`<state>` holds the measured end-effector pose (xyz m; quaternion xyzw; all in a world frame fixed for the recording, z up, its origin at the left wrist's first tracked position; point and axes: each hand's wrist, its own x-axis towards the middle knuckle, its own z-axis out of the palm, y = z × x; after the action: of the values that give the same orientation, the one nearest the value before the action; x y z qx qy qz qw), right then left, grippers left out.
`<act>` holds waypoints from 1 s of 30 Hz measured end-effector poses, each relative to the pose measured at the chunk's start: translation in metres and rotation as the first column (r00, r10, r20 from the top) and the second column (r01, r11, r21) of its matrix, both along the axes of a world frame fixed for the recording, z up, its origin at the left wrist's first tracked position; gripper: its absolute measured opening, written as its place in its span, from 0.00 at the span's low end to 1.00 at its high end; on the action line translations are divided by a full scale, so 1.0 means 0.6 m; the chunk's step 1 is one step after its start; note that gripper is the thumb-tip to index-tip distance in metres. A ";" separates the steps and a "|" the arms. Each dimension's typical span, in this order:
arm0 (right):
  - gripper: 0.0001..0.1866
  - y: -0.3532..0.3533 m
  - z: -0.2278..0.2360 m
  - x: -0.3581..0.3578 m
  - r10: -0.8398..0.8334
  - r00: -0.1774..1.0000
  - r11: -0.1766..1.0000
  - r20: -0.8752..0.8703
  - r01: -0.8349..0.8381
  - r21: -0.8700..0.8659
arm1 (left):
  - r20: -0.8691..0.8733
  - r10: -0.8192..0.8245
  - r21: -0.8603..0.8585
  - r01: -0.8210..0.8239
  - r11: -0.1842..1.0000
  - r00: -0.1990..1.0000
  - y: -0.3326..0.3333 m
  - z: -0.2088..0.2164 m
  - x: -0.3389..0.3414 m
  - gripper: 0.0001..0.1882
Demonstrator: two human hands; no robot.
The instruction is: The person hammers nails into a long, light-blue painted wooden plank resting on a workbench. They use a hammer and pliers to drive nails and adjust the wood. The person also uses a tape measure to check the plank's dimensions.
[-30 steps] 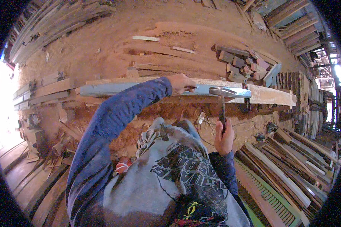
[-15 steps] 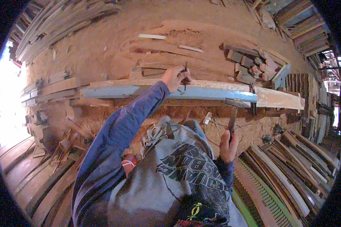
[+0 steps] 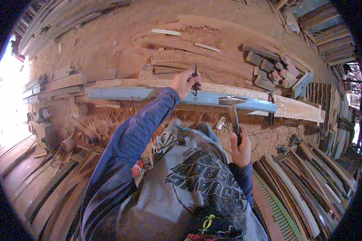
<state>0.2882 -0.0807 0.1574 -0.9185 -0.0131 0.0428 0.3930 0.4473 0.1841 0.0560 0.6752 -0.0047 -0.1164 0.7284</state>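
Observation:
My left hand [image 3: 184,83] is closed around a thin dark metal rod [image 3: 196,69], which looks like a punch or chisel; its exact kind is unclear. The rod stands roughly upright, its lower end at the blue-painted board [image 3: 124,94]. Whether its tip touches the wood, I cannot tell. My right hand [image 3: 241,148] grips the handle of a hammer [image 3: 234,117]. The metal head appears over the board, right of the rod. The blue board lies along a longer pale timber [image 3: 297,109], and a dark clamp or strap [image 3: 271,107] crosses both near the right.
Offcut blocks [image 3: 269,72] are heaped beyond the timber at the right. Long boards [image 3: 293,176] fan out at the lower right, beside a green slatted piece [image 3: 279,207]. More planks [image 3: 48,193] lie at the lower left. Sawdust [image 3: 128,44] covers the floor.
The hammer has moved left along the board, nearer the rod, and its head has tilted. My left hand keeps the rod in almost the same place. The view has shifted slightly.

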 end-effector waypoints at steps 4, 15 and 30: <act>0.17 0.030 0.032 0.026 -0.053 0.992 0.998 -0.110 0.057 0.030 | 0.002 -0.175 0.136 0.173 0.976 0.985 0.010 -0.003 0.005 0.05; 0.20 0.077 0.114 0.219 0.125 0.960 0.970 0.250 -0.065 -0.234 | 0.200 -0.214 0.184 0.178 0.967 0.956 0.016 -0.038 -0.001 0.05; 0.24 0.087 0.164 0.236 0.160 0.984 0.887 0.077 -0.109 -0.449 | 0.300 -0.322 0.370 0.201 0.907 0.898 0.038 -0.028 -0.013 0.09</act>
<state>0.4300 -0.0283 0.2560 -0.9815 -0.0887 0.0204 0.1683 0.4393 0.2072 0.0390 0.7900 -0.2082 -0.0902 0.5696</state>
